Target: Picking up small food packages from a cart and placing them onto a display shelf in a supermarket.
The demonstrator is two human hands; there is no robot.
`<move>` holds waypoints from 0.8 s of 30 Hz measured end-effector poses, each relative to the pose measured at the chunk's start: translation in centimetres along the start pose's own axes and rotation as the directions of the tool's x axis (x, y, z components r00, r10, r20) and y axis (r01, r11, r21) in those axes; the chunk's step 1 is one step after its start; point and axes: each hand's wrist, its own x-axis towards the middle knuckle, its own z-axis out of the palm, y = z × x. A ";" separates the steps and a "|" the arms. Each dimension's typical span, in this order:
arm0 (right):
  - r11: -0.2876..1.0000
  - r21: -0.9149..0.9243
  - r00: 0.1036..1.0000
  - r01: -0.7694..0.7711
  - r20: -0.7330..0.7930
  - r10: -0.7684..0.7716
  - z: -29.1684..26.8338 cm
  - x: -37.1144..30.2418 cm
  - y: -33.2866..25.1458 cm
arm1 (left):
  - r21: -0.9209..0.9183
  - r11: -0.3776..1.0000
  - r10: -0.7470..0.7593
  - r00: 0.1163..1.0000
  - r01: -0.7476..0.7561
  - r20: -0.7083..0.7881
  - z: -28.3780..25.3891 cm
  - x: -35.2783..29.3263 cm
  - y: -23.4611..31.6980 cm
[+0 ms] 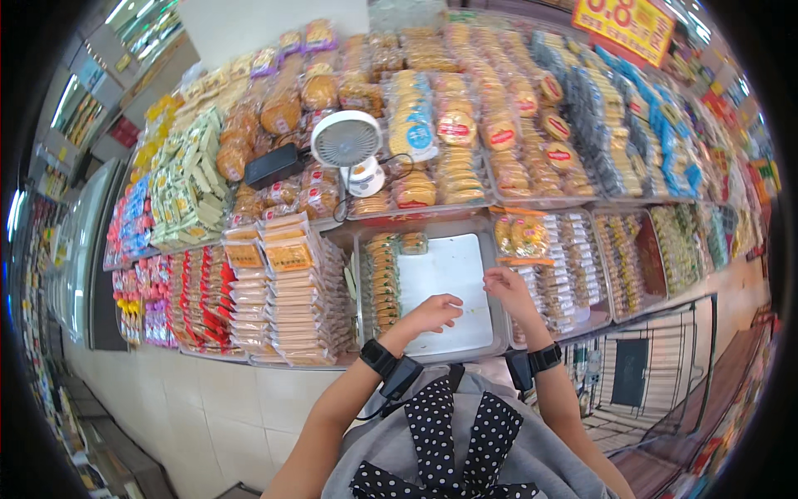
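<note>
My left hand (434, 314) hovers over the front left of a clear plastic bin (496, 320) with a white bottom (453, 279). Its fingers are loosely bent and apart, with nothing in them. At the bin's right side, my right hand (509, 293) points inward with its fingers spread a little, and it holds nothing that I can see. A row of small wrapped biscuits (382, 287) stands along the bin's left wall, and a short piece of similar packs (413, 243) lies at the back left. Both wrists wear black straps with devices.
A small white fan (347, 141) and a black box (274, 166) with a cable rest on the bagged pastries behind. Stacks of wrapped crackers (291, 291) flank the bin on the left. More biscuit packs (569, 266) fill the bin on the right. A wire cart (640, 366) stands at front right.
</note>
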 end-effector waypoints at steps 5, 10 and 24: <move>0.993 0.115 0.978 -0.014 -0.205 0.038 -2.6 -6.2 -2.0 | 0.117 0.993 0.016 0.991 -0.031 0.129 3.7 -0.5 0.7; 0.984 0.173 0.895 0.035 -0.443 0.046 -6.6 -11.9 0.1 | 0.155 0.977 0.097 0.950 -0.148 0.296 6.9 0.5 1.0; 0.894 0.446 0.556 -0.049 -0.731 0.395 -8.6 -26.1 10.6 | 0.391 0.917 -0.155 0.834 -0.078 0.529 16.8 4.1 -1.4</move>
